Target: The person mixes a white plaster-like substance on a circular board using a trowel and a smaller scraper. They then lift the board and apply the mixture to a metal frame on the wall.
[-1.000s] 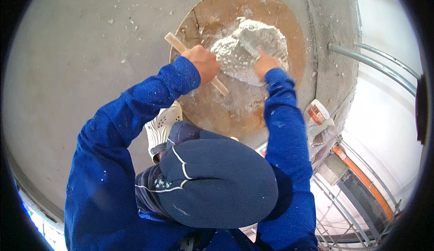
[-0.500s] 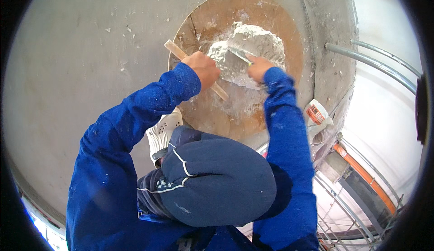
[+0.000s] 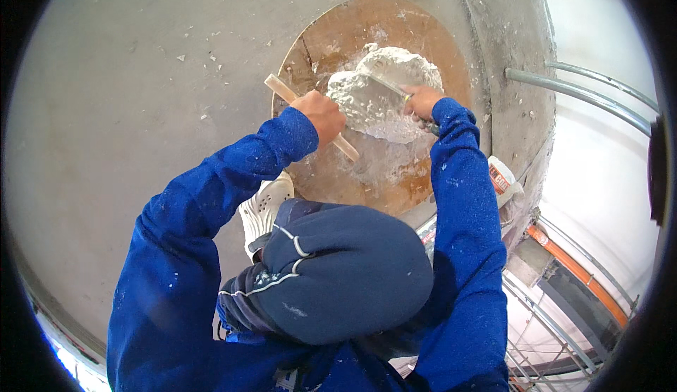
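A mound of white plaster [image 3: 381, 99] lies on a round wooden board [image 3: 331, 43] on the concrete floor. My left hand [image 3: 321, 115] grips a pale wooden stick [image 3: 282, 90] that runs diagonally under the fist to the plaster's edge. My right hand [image 3: 421, 100] holds a flat metal trowel [image 3: 386, 85] pressed against the right side of the mound. Both arms are in blue sleeves speckled with white. My raised knee in dark blue trousers [image 3: 338, 272] fills the lower middle.
A white perforated shoe [image 3: 264, 208] rests on the grey floor [image 3: 127, 110] left of the board. A concrete ledge [image 3: 511, 67] borders the board on the right. Beyond it are metal scaffold pipes [image 3: 585, 92], an orange bar [image 3: 578, 272] and a small white packet [image 3: 502, 180].
The board and plaster mound have slid slightly left and down in view. My right hand has drawn the trowel across the top of the mound, reshaping it. The left hand keeps its hold on the stick.
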The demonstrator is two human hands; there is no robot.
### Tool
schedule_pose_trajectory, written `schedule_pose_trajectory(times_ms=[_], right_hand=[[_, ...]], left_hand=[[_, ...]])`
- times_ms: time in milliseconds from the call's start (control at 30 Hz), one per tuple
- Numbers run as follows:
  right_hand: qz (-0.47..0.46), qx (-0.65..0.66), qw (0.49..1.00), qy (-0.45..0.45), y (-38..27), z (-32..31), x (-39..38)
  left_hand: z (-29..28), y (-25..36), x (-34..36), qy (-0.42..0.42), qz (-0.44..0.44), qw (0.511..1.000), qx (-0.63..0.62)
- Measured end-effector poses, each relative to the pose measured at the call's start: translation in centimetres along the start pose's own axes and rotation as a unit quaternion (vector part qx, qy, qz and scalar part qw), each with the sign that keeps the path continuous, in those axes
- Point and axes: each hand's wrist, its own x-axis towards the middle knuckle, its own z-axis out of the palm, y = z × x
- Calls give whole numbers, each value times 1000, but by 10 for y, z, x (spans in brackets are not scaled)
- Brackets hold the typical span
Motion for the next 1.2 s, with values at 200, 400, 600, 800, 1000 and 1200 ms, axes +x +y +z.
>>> schedule_pose_trajectory(times_ms=[200, 400, 600, 800, 1000, 1200], right_hand=[[17, -42, 995, 91, -28, -13, -26], [-23, 69, 967, 245, 0, 6, 2], [18, 86, 988, 127, 6, 15, 5], [21, 11, 971, 236, 3, 29, 16], [-2, -11, 998, 54, -14, 2, -11], [6, 2, 958, 286, 10, 39, 34]], left_hand=[[1, -2, -5, -12, -20, 1000, 6], [3, -1, -7, -21, -39, 999, 10], [1, 2, -5, -34, -47, 998, 13], [-2, 4, 2, -41, -45, 998, 13], [3, 0, 4, -38, -60, 997, 15], [-4, 5, 6, -71, -60, 996, -2]])
